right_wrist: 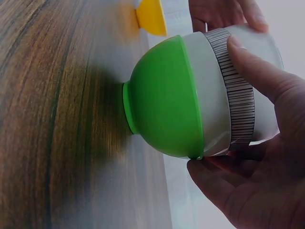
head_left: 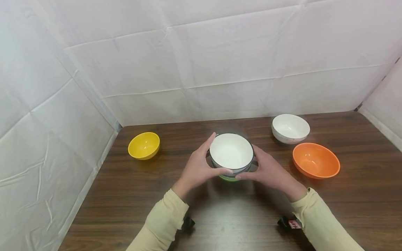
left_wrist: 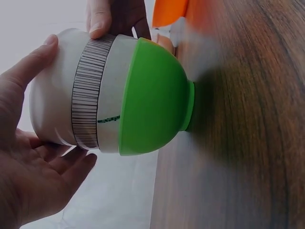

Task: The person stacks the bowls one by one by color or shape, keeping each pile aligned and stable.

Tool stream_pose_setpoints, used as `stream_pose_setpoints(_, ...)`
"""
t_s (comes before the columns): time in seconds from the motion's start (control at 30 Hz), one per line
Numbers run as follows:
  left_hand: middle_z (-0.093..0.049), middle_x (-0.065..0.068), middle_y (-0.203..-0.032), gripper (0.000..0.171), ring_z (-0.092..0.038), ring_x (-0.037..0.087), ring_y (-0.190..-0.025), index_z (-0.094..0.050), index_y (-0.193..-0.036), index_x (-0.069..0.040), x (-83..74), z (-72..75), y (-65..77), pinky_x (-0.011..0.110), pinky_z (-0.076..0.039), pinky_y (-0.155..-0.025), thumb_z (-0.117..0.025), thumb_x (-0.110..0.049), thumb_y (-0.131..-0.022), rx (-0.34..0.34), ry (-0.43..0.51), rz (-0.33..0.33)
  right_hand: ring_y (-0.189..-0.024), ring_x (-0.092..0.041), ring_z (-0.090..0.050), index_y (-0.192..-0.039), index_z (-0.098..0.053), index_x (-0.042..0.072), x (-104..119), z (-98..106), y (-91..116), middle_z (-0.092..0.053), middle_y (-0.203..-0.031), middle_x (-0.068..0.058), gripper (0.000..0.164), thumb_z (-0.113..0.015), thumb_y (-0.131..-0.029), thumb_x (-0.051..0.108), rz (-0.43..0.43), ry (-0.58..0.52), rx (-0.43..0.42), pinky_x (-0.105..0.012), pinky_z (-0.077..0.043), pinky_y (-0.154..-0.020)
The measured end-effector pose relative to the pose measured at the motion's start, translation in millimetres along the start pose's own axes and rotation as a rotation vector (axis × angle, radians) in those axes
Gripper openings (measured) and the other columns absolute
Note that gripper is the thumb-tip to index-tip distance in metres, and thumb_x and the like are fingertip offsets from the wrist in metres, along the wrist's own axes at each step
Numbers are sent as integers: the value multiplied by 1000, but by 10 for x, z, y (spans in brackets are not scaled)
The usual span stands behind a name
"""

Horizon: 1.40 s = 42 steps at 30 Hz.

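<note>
A stack of bowls stands upright between both hands. At its top is a white bowl (head_left: 231, 150) with a dark rim, and a band of thin black lines (left_wrist: 88, 93) circles the stack lower down. At the bottom sits a green bowl (right_wrist: 162, 98), its foot right at the wooden table. My left hand (head_left: 199, 165) grips the stack's left side, thumb in front and fingers curled round the white outside. From the right, my right hand (head_left: 271, 170) holds it likewise, its thumb (right_wrist: 255, 67) lying across the lined band. White bowls inside the green one are mostly hidden.
A yellow bowl (head_left: 143, 145) stands on the dark wooden table (head_left: 125, 209) at the far left. To the right are a white bowl (head_left: 290, 128) and, nearer, an orange bowl (head_left: 315, 160). White sheeting (head_left: 220, 59) hangs behind the table and along its sides.
</note>
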<state>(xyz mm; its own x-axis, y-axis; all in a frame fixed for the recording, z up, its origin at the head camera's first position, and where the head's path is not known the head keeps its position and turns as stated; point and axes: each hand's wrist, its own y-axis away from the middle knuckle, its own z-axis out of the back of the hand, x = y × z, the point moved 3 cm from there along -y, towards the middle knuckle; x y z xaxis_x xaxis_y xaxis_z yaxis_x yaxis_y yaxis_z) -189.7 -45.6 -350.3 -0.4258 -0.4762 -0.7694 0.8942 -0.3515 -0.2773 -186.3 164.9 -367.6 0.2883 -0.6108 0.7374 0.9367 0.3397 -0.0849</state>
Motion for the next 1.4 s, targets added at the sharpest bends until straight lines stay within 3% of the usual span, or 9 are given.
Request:
stream_pose_setpoints(0.47,-40,2,-151,112,-42,17,-131,-26,-151,-10,3,-29,4,48,-42,-106,-86,-43,-62,4,-58,17,-124,-38,-47,-145,-30,0,13,17,14,-47,-140,-24,109,-81,-64,53,8,1,2,-62,-41,-101)
stream_pose_setpoints(0.67,-34,0,-154,112,-39,16,-133,-22,-153,-12,2,-27,3,48,-39,-108,-85,-43,-65,31,-57,25,-125,-37,-47,-145,-30,0,3,23,14,-46,-142,-23,110,-82,-63,52,-11,-1,12,-61,-42,-102)
stream_pose_setpoints(1.0,-28,0,-157,113,-32,15,-137,-17,-154,-15,1,-23,5,48,-36,-111,-84,-42,-67,80,-44,40,-125,-40,-47,-148,-26,1,30,41,36,-43,-144,-24,105,-78,-70,50,-21,-28,22,-61,-43,-100)
stream_pose_setpoints(1.4,-24,3,-158,113,-29,16,-139,-14,-154,-15,7,-22,0,48,-34,-112,-82,-44,-69,126,-73,63,-124,-42,-47,-150,-24,4,-6,61,37,-41,-146,-23,107,-78,-70,50,-29,-29,9,-60,-46,-97)
